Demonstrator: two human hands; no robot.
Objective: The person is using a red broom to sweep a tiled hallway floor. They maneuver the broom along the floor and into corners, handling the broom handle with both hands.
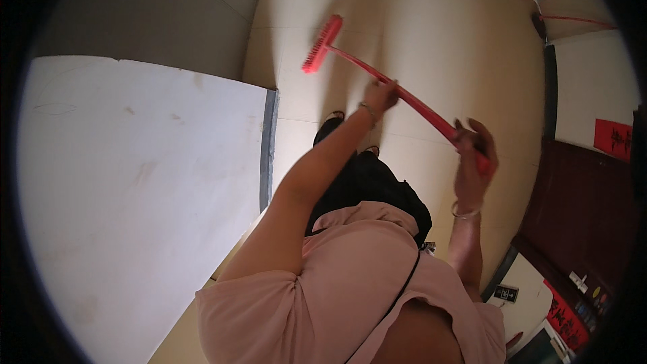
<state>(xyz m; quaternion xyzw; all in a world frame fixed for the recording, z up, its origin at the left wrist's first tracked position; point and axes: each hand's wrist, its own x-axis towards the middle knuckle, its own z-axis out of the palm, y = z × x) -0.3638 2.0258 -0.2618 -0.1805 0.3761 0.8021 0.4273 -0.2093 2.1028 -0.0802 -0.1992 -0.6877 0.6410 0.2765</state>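
Note:
A red long-handled floor brush [322, 44] slants across the view, its bristled head up and to the left over the tiled floor. My left hand [382, 96] is closed around the middle of its handle. Near the handle's upper end is my right hand [474, 149], wrapped loosely around it with some fingers partly extended. The bristles face left; whether they touch the floor I cannot tell. Below the handle show my feet and black trousers.
A white wall [146, 162] with a grey skirting stands at left. Pale floor tiles [429, 35] stretch ahead. At right are a dark red door [581, 197] and a red paper [611, 139] bearing writing. Long-handled red tools [576, 20] lie or stand at upper right.

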